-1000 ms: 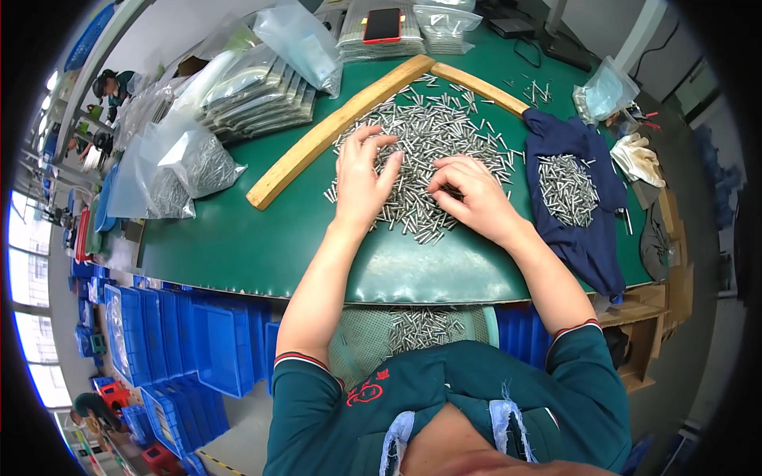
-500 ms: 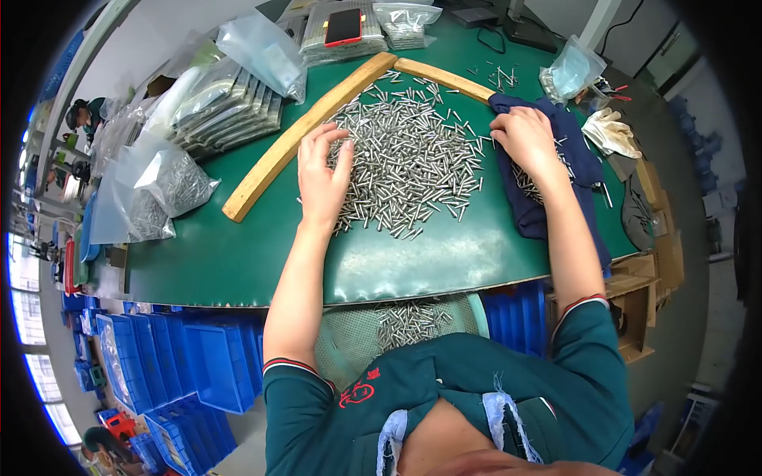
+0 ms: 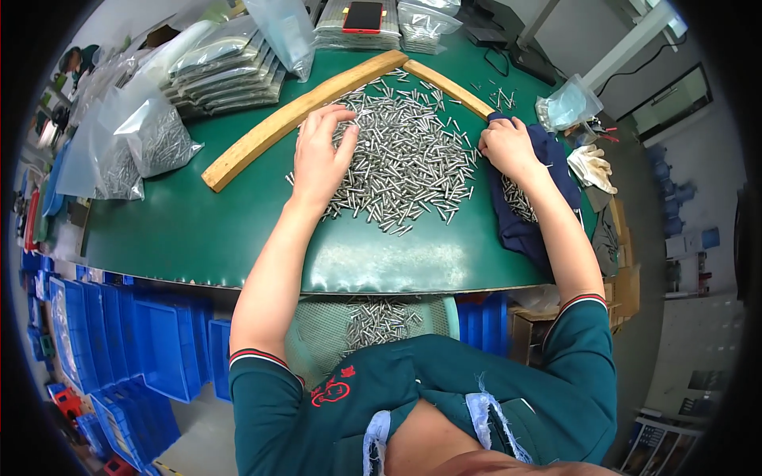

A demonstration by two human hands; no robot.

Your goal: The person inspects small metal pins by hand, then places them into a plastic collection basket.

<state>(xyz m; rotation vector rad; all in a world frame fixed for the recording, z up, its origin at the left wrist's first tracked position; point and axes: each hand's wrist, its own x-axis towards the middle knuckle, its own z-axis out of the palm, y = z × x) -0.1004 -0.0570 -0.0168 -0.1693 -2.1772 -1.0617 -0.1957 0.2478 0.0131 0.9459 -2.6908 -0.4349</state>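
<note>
A broad heap of small silver metal pins [image 3: 413, 159] lies in the middle of the dark green table mat [image 3: 182, 238], fenced on its far side by two pale wooden strips [image 3: 294, 115] that meet in a peak. The left hand [image 3: 317, 159] rests palm down on the left part of the heap, fingers spread and slightly curled over the pins; whether any pin is actually pinched between them cannot be told. The right hand [image 3: 508, 147] sits just right of the heap on a crumpled dark navy cloth [image 3: 528, 210], fingers bent and pressing into its upper edge where it touches the right-hand wooden strip; a smaller batch of pins lies on the cloth below that hand, and what the fingers hold, if anything, is hidden. Left of the heap, beyond the long wooden strip, stand clear plastic bags filled with pins [image 3: 151, 139] and a stack of flat sealed bags [image 3: 226, 71]. Behind the heap a red phone [image 3: 363, 16] lies on a pile of packets. Near the table's front edge, below the heap, a pale green mesh basket [image 3: 317, 341] holds more pins, beside blue plastic bins [image 3: 119, 333]
</note>
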